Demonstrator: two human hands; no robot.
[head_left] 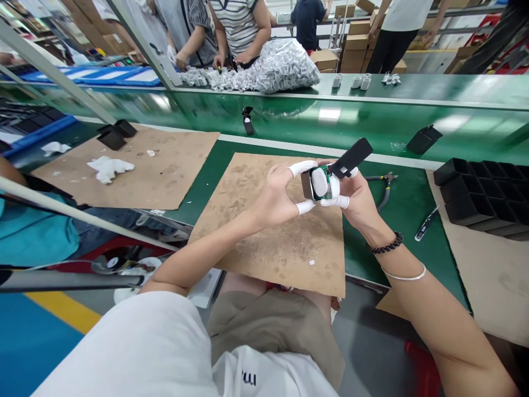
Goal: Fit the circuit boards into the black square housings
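Above a cardboard sheet (pixel 264 220), both hands hold one small device between them. My left hand (pixel 278 193), with white finger cots, is closed round its black box-shaped casing (pixel 306 186). My right hand (pixel 356 199), also in white finger cots, grips the opposite side, by the white parts and green circuit board (pixel 329 186). A rounded white piece (pixel 319 182) shows at the casing's opening. A black flat panel (pixel 352 158) sticks out up and to the right from the device. Whether the board sits fully inside the casing is hidden by the fingers.
Cutting pliers (pixel 386 190) and a small screwdriver-like tool (pixel 425 224) lie to the right, near several black boxes (pixel 483 193). On the green conveyor (pixel 289 118) stand a black unit (pixel 247 121) and a black box (pixel 424 140). Co-workers handle white parts beside a plastic bag (pixel 287 63).
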